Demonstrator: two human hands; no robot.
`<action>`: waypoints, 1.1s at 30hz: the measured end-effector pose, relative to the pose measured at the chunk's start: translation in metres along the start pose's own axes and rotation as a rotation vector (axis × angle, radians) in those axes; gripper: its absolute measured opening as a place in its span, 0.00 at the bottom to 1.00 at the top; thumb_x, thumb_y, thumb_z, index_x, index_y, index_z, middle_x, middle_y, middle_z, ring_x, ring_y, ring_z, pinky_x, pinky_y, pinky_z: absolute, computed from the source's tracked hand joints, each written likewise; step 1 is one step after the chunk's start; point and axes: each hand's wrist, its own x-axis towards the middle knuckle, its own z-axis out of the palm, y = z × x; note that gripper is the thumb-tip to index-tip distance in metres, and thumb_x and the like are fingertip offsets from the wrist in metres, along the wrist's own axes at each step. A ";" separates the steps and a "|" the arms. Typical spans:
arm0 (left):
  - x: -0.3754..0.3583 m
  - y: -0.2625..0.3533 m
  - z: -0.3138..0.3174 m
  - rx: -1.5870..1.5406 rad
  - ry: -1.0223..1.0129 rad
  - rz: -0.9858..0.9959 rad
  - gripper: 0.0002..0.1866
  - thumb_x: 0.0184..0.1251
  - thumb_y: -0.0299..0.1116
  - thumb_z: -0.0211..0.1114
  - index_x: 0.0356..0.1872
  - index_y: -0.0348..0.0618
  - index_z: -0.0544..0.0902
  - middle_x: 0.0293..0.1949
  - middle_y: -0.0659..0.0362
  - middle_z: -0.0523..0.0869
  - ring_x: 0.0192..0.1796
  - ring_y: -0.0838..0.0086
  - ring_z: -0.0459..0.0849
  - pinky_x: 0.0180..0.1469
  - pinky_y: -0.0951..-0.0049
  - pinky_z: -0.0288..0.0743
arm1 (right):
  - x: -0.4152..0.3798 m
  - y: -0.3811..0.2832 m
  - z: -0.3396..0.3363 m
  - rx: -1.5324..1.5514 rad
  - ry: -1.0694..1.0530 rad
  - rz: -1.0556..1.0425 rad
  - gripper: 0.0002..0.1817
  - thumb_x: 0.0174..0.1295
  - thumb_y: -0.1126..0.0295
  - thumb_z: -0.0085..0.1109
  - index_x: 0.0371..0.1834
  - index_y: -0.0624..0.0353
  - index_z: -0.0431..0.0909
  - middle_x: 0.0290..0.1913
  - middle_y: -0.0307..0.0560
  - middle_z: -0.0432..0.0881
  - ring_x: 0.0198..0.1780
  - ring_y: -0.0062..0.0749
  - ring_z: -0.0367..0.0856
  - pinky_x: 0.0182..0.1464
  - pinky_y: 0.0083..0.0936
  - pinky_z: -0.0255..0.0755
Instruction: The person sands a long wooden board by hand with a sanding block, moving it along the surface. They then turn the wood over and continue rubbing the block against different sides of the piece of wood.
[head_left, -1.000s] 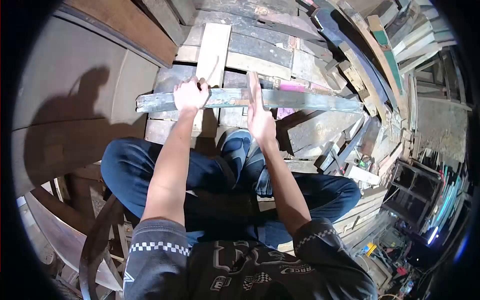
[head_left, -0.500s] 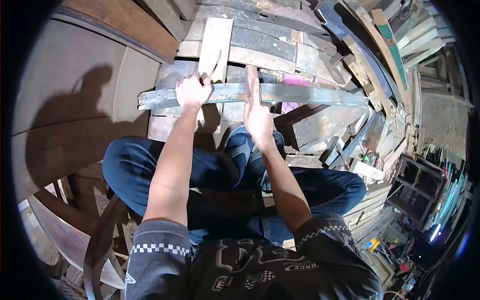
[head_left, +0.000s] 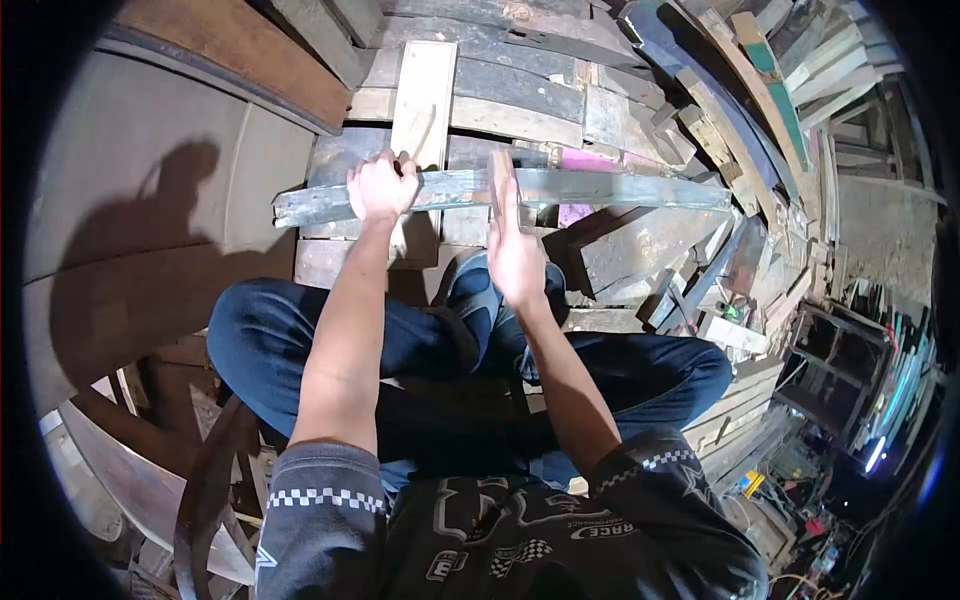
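Observation:
A long, weathered grey plank (head_left: 625,188) lies crosswise in front of my feet. My left hand (head_left: 381,190) is closed over its left part, the fingers curled at the far edge. In my right hand (head_left: 517,262) is a short wooden block (head_left: 501,170), standing crosswise against the plank near its middle, with a finger stretched along the block's right side. Beneath the plank, a pale board (head_left: 424,85) runs away from me, with a thin dark streak on it beyond my left hand.
Wooden floorboards (head_left: 520,75) spread out ahead. A cabinet-like panel (head_left: 150,200) bearing my shadow rises on the left. Stacked boards and offcuts (head_left: 715,145) crowd the right side. A curved wooden piece (head_left: 205,490) sits at lower left, and a dark frame (head_left: 835,375) stands at right.
The wooden block and my right hand have shifted a little toward me across the plank. My left hand keeps its place on the plank. The whole view has moved slightly.

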 end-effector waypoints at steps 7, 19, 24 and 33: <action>0.004 -0.004 0.008 0.031 0.030 -0.001 0.23 0.67 0.54 0.57 0.41 0.46 0.88 0.40 0.49 0.90 0.49 0.55 0.87 0.63 0.57 0.72 | -0.006 0.008 0.005 0.015 0.015 -0.010 0.44 0.70 0.67 0.51 0.84 0.46 0.35 0.27 0.71 0.82 0.27 0.65 0.83 0.30 0.53 0.75; 0.000 0.001 0.000 0.004 0.034 0.002 0.22 0.64 0.50 0.55 0.43 0.43 0.87 0.39 0.48 0.90 0.52 0.57 0.86 0.62 0.56 0.71 | -0.016 0.010 0.005 0.029 0.012 0.003 0.43 0.71 0.66 0.51 0.84 0.44 0.35 0.24 0.71 0.81 0.26 0.67 0.82 0.31 0.56 0.76; -0.002 0.004 -0.006 0.007 -0.038 -0.043 0.22 0.64 0.50 0.55 0.43 0.44 0.87 0.41 0.48 0.90 0.53 0.58 0.85 0.62 0.56 0.71 | 0.014 0.000 0.002 -0.019 0.085 -0.022 0.43 0.70 0.66 0.51 0.84 0.43 0.37 0.23 0.70 0.81 0.25 0.67 0.81 0.30 0.56 0.77; 0.001 0.000 0.000 0.033 0.027 0.011 0.22 0.65 0.51 0.54 0.37 0.45 0.88 0.40 0.49 0.90 0.47 0.58 0.88 0.60 0.58 0.72 | -0.002 0.010 0.003 0.030 0.008 0.014 0.44 0.71 0.64 0.50 0.84 0.45 0.34 0.26 0.71 0.82 0.29 0.69 0.83 0.35 0.58 0.78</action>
